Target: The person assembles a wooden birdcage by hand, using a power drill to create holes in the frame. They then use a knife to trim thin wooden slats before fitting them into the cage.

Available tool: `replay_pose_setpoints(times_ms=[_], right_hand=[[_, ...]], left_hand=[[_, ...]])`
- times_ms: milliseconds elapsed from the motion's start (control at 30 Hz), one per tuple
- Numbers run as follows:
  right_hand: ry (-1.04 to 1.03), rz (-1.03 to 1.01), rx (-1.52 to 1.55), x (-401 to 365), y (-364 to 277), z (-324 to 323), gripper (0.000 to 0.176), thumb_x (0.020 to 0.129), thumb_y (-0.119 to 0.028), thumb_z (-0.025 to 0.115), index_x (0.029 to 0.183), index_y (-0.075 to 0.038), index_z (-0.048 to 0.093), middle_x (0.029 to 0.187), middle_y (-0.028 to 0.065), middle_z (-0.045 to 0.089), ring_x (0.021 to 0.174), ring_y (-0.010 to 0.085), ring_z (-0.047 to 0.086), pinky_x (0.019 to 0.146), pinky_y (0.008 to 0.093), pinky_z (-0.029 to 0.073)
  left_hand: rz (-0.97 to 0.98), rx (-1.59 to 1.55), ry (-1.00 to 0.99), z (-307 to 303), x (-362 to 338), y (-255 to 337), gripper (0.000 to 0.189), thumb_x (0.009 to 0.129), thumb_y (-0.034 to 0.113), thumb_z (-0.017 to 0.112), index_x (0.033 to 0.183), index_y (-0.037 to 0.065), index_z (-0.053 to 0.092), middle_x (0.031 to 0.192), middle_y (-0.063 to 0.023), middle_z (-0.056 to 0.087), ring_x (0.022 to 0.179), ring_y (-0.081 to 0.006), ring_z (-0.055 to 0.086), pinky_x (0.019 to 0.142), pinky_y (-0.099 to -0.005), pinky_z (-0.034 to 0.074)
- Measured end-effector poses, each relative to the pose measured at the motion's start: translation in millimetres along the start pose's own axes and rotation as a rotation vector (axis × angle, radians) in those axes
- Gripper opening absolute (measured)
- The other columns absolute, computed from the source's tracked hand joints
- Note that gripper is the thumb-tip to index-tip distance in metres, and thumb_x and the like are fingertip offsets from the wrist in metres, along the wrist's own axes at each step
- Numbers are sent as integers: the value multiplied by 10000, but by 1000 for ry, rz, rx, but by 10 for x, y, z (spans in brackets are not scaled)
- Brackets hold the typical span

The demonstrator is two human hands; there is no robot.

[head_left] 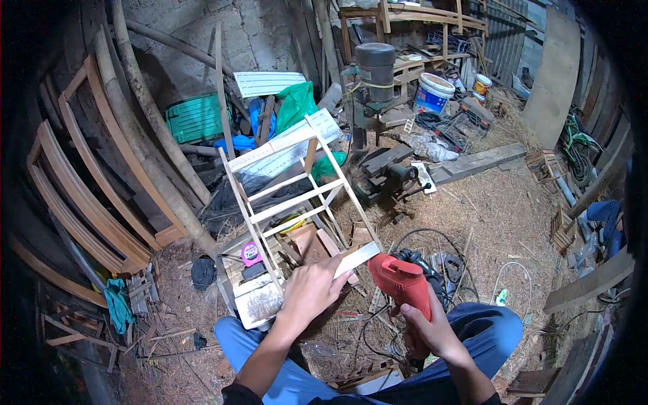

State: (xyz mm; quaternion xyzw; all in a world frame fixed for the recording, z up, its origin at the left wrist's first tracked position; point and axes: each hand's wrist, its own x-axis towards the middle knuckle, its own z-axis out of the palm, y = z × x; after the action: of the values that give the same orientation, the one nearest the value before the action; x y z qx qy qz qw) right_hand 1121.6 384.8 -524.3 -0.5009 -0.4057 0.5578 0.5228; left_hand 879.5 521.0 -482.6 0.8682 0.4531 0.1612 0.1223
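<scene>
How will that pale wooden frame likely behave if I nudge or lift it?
The pale wooden frame is probably light for its size, being slender bars with large open gaps. Its crosswise bars should keep it fairly stiff rather than floppy. A sideways shove might strain the joints, since the members look thin.

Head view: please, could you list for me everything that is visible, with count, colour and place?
Wooden frame: 1, pale, centre
Wood piece: 1, pale, under left fingers
Power tool: 1, red, right of centre
Tape measure: 1, pink, left of centre
Crate: 1, green, upper left
Plastic bag: at least 1, green, behind frame
Buckets: 2, white-blue and yellow-red, upper right
Cylinder: 1, dark, top centre
Curved wooden frames: several, brown, far left
Cloth: 1, teal, lower left
Other scrap: too cluttered to count
Left hand: 1, bare, on wood piece
Right hand: 1, bare, around power tool
</scene>
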Motion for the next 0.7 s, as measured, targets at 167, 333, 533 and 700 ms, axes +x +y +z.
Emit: replay_pose_setpoints(times_ms=[167, 333, 533, 700], right_hand=[[4, -20, -43, -27, -69, 6, 752, 1020, -233, 744, 1623, -19, 350, 1482, 141, 548, 1356, 202, 523, 1168, 369, 395], [-6, 1, -64, -71, -199, -3, 730, 1027, -205, 722, 1631, -27, 352, 1249, 85, 657, 974, 114, 635, 815, 271, 533], [13, 141, 5, -150, -408, 3, 706, 1016, -158, 719, 1616, 7, 386, 1405, 127, 628, 1215, 168, 599, 1056, 329, 478], [1, 12, -16, -125, -345, -40, 702, 1015, -143, 713, 1615, 23, 387, 1461, 134, 604, 1289, 175, 557, 1131, 339, 419]], left_hand=[[39, 3, 56, 47, -10, -25, 357, 1044, 335, 629, 1229, 37, 698, 901, -222, 740, 798, -427, 735, 723, -545, 597], [47, 18, 68, 36, -11, -45, 344, 1038, 330, 636, 1212, 42, 704, 899, -214, 741, 795, -420, 737, 715, -537, 597], [31, 7, 60, 2, -3, -26, 323, 1021, 313, 662, 1215, 57, 704, 909, -212, 742, 799, -425, 735, 707, -539, 594], [37, -10, 67, 8, -7, -39, 337, 1005, 326, 685, 1202, 54, 706, 912, -213, 744, 802, -427, 737, 705, -543, 591]])
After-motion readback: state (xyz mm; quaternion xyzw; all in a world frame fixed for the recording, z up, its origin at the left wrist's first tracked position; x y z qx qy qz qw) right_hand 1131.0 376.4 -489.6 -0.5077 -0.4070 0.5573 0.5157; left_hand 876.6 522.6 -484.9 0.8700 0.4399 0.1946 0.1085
